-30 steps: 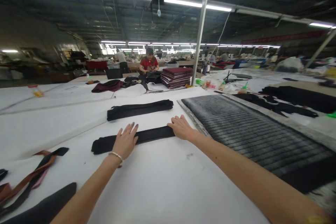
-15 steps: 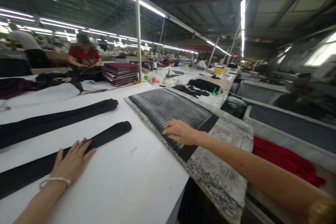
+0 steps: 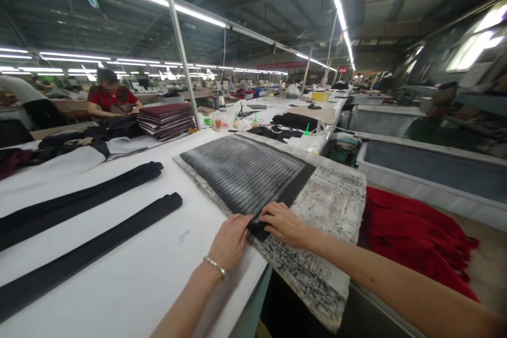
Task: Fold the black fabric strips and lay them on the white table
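Observation:
A stack of black fabric strips (image 3: 245, 174) lies in rows on a stained, speckled board (image 3: 328, 206). My left hand (image 3: 231, 240) and my right hand (image 3: 285, 223) meet at the near end of this stack, fingers curled onto the edge of the nearest black strip. The left wrist carries a thin bracelet. Two long black folded fabric bands (image 3: 91, 245) (image 3: 79, 198) lie on the white table (image 3: 130, 285) to the left, away from both hands.
A pile of maroon fabric pieces (image 3: 166, 120) stands at the back by a metal pole (image 3: 180, 45). A person in red (image 3: 109, 100) works behind it. Red cloth (image 3: 412, 232) lies in a bin at the right. Small bottles (image 3: 237, 121) sit further back.
The view swung right. My left hand left the long black band and came over to the board. My right hand slid down to the stack's near end, beside the left.

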